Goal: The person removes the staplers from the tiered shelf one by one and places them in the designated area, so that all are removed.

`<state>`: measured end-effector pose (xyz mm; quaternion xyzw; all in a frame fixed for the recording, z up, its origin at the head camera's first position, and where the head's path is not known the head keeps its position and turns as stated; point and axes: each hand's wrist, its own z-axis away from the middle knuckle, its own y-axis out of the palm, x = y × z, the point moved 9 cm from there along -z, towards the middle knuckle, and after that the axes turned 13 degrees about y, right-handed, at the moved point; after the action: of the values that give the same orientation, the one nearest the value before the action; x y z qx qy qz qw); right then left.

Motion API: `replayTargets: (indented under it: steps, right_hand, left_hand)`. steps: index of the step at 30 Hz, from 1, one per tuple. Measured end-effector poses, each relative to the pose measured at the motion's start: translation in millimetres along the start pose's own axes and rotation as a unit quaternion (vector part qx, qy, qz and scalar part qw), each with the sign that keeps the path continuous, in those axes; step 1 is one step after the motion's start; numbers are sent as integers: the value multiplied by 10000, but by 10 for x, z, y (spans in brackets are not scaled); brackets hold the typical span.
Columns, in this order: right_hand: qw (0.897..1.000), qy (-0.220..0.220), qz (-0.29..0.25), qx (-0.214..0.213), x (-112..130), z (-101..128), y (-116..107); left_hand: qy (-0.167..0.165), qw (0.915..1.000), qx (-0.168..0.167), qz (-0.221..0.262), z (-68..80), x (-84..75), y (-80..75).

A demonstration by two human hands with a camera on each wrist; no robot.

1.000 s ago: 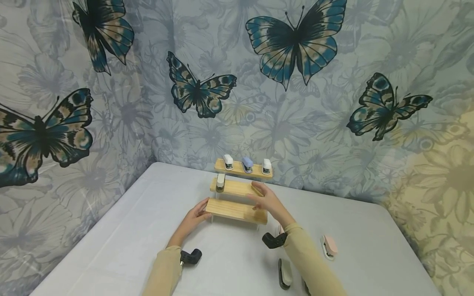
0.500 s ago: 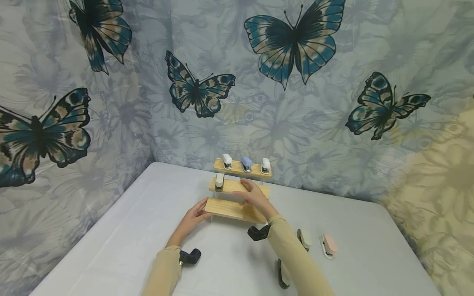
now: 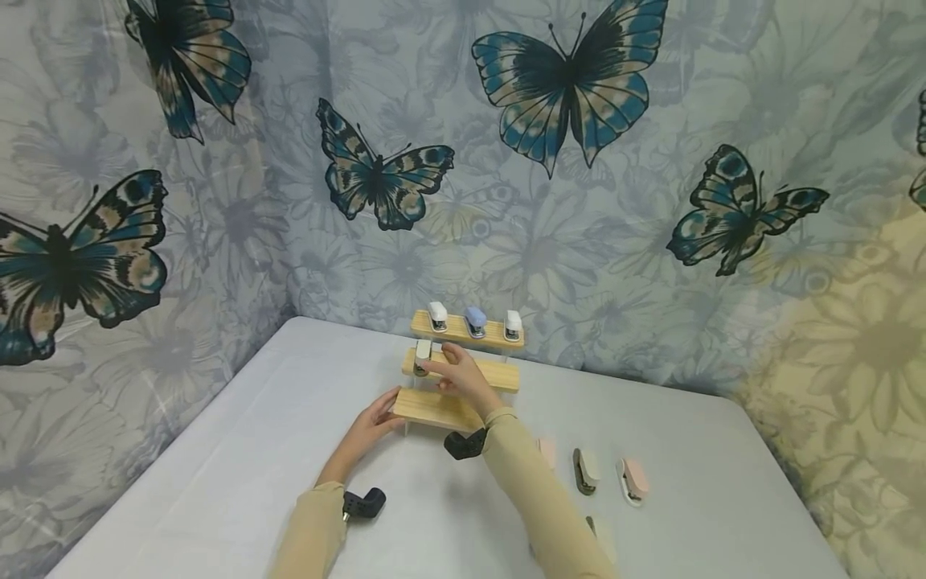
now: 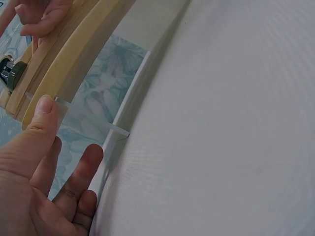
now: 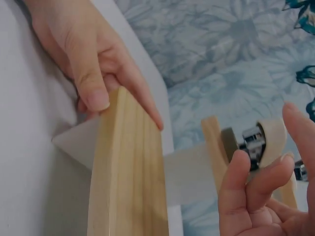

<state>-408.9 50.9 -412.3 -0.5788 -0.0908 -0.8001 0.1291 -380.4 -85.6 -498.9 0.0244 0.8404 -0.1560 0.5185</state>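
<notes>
A three-step wooden display stand stands on the white table. My left hand (image 3: 372, 422) grips the left end of its bottom shelf (image 3: 434, 408), thumb (image 5: 91, 88) on the front edge and index finger along the other side. At the left of the middle shelf (image 3: 499, 375) stands a white stapler (image 3: 423, 351) with a dark base. My right hand (image 3: 465, 378) is just right of that stapler (image 5: 273, 140), thumb and fingers loosely bent and apart. Nothing shows between them; whether a fingertip touches the stapler, I cannot tell.
Two white staplers and a blue stapler (image 3: 475, 319) line the top shelf (image 3: 494, 333). On the table to the right lie a pink stapler (image 3: 633, 481), a cream stapler (image 3: 587, 470) and others partly behind my right sleeve (image 3: 538, 503). Patterned cloth hangs behind the table.
My right hand has moved left along the middle shelf, from its right end to beside the white stapler. The left hand stays on the bottom shelf. The view has shifted slightly.
</notes>
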Motion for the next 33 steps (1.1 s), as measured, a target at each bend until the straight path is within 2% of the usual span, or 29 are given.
replayTargets:
  steps: [4,11,17,25,33]
  right_hand:
    - [9998,-21,-201,-30,23,-30,101]
    - [9979,-184,1,-627,75,-54,77]
    - [9963,-345,394,-676,107,-28,52]
    - [9914,-184,1167,-572,127,86,-9]
    - [9918,-196,1129,-569,18,46,-84]
  left_hand:
    - [66,10000,37,5,9,-11,-10]
    - [220,9994,79,260,-7,-15,4]
    - [228,9995,172,106,-2,-5,6]
    - [243,9996,107,103,-1,-17,7]
    - [29,10000,38,26,3,19,7]
